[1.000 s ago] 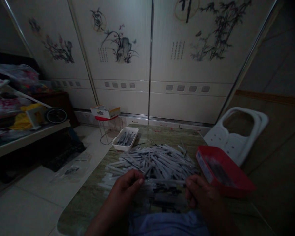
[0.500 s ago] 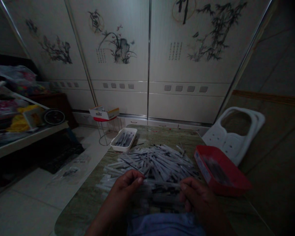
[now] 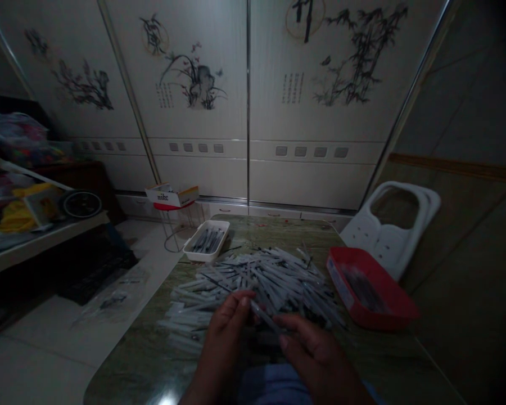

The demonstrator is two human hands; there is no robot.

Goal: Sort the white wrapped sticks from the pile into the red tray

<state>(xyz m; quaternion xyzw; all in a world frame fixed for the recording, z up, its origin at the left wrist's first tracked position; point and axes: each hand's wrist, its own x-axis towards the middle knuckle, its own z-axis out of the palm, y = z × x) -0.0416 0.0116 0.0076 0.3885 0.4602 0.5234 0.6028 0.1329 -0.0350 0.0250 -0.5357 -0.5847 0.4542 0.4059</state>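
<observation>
A slim, translucent pen (image 3: 265,316) slants between my two hands. My left hand (image 3: 231,322) pinches its upper end between thumb and fingers. Around its lower end, close to my lap, the thumb and fingers of my right hand (image 3: 306,340) are closed. Just beyond my hands a large loose heap of similar pale, pen-like sticks (image 3: 274,275) with dark parts covers the middle of the table. Dim light and blur hide their finer details.
On the green marbled table (image 3: 135,349), a white tray (image 3: 189,250) of pens stands at the back left. A red bin (image 3: 394,315) holding more sticks is on the right. Beyond it leans a white folding chair (image 3: 390,236). A box (image 3: 171,197) rests on a stool behind.
My hands were wide apart over the near sticks; they have come closer together, with the pen now plainly visible between them. The whole view has shifted slightly.
</observation>
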